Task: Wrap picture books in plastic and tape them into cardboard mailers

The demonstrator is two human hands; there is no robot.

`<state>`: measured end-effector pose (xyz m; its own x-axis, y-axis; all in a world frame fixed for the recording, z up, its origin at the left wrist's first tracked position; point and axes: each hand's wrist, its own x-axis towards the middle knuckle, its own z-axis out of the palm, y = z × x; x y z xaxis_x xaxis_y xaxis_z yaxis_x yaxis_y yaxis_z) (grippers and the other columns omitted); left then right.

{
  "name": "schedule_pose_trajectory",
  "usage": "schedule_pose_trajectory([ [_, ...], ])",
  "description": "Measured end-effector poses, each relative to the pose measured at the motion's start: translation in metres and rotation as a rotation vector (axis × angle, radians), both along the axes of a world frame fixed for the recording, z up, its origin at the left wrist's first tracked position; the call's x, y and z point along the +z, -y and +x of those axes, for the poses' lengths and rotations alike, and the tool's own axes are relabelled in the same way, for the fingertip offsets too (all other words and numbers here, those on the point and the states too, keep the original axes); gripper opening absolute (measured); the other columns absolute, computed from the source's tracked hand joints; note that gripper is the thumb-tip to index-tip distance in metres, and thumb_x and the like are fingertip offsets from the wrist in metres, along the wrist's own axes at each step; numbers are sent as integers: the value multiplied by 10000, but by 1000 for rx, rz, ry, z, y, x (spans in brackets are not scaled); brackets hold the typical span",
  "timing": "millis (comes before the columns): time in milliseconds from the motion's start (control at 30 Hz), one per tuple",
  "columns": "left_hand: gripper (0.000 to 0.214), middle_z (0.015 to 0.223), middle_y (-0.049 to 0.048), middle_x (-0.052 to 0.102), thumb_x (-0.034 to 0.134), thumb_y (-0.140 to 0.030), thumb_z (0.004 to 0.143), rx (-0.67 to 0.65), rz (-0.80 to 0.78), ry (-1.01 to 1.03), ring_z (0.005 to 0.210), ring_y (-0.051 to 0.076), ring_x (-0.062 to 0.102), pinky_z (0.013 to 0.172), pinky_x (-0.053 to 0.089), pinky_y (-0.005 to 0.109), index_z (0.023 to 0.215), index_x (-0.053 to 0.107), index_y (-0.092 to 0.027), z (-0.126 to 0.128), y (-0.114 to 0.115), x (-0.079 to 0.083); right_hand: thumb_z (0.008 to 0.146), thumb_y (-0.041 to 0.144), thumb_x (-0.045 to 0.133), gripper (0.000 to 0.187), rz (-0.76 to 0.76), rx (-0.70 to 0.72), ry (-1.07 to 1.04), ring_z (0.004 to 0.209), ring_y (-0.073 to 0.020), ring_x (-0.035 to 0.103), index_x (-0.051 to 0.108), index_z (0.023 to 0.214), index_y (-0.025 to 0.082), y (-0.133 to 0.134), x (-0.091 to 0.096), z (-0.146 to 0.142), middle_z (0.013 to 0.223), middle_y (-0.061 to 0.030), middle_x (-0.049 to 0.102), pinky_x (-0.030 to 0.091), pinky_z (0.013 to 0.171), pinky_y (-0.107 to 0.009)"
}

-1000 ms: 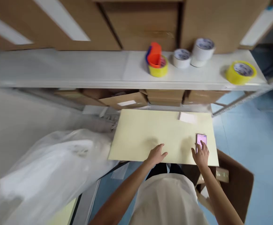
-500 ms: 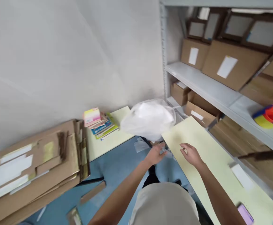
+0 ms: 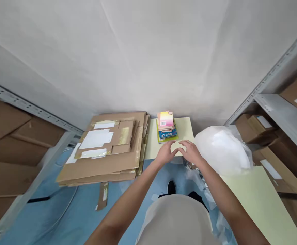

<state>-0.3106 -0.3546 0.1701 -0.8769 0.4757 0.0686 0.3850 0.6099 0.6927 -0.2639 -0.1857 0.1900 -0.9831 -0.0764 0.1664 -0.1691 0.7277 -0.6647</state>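
A stack of small books lies on a pale yellow table against the wall, with a pink, white and yellow item bearing a barcode on top and blue and green covers beneath. Just in front of the stack is my left hand, its fingers curved and apart around nothing. My right hand faces it over the table's front edge, also empty, fingers spread in a loose curve. The fingertips of both hands come close to each other, and neither hand appears to touch the books.
Flattened cardboard is piled left of the books. On the right sits a bulging white plastic bag beside a second pale table. Shelves with cardboard boxes flank both sides. Plastic scraps lie on the blue floor.
My view has swung left from the right-hand table and shelf to the books and cardboard. Both hands have come closer together, near the book stack.
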Motion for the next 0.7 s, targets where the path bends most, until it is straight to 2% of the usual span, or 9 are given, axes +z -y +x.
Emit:
schedule_pose_trajectory([
  [100, 394, 1209, 132, 659, 617, -362, 826, 111, 13, -15, 1181, 288, 595, 1027, 472, 434, 1170, 606, -170, -40, 23, -5, 806, 243, 630, 336, -29, -28, 55, 1178, -264, 594, 662, 1134, 183, 20, -20, -62, 1207, -124, 660, 455, 1038, -443],
  [167, 371, 1240, 130, 645, 596, -337, 839, 176, 21, 13, 1233, 285, 562, 1066, 440, 424, 1169, 611, -170, -63, 30, -8, 772, 243, 657, 375, -86, -83, 95, 1226, -276, 565, 655, 1143, 190, 26, -36, -96, 1244, -119, 647, 430, 1064, -459],
  [333, 422, 1330, 139, 594, 433, -360, 935, 320, 56, 123, 1341, 267, 465, 1109, 382, 406, 1283, 529, -143, -108, 33, -14, 758, 277, 642, 435, -329, -201, 199, 1078, -259, 633, 598, 1185, 202, 32, -73, -158, 1150, -103, 679, 504, 947, -449],
  [433, 399, 1275, 150, 614, 382, -388, 959, 374, 13, 190, 1292, 270, 508, 1069, 408, 388, 1223, 548, -139, -126, 31, -17, 732, 353, 663, 465, -353, -330, 203, 1028, -269, 633, 597, 1151, 163, 34, -91, -179, 1112, -137, 663, 504, 927, -446],
  [533, 379, 1265, 144, 613, 345, -391, 968, 354, -46, 234, 1273, 273, 517, 1038, 430, 411, 1185, 549, -158, -136, 27, -22, 721, 374, 658, 437, -348, -389, 167, 960, -254, 636, 611, 1103, 168, 35, -106, -190, 1059, -126, 652, 517, 884, -414],
  [600, 395, 1358, 153, 557, 345, -394, 965, 344, -95, 244, 1336, 287, 458, 1051, 415, 450, 1233, 523, -166, -137, 23, -26, 726, 367, 645, 412, -361, -387, 137, 907, -235, 637, 610, 1094, 186, 35, -113, -192, 1036, -108, 649, 527, 842, -387],
  [700, 518, 1524, 190, 383, 393, -427, 945, 376, -199, 241, 1444, 331, 296, 1101, 339, 524, 1376, 434, -142, -133, 15, -29, 734, 343, 621, 399, -389, -375, 141, 872, -226, 632, 599, 1103, 192, 34, -116, -192, 1023, -104, 650, 530, 818, -379],
])
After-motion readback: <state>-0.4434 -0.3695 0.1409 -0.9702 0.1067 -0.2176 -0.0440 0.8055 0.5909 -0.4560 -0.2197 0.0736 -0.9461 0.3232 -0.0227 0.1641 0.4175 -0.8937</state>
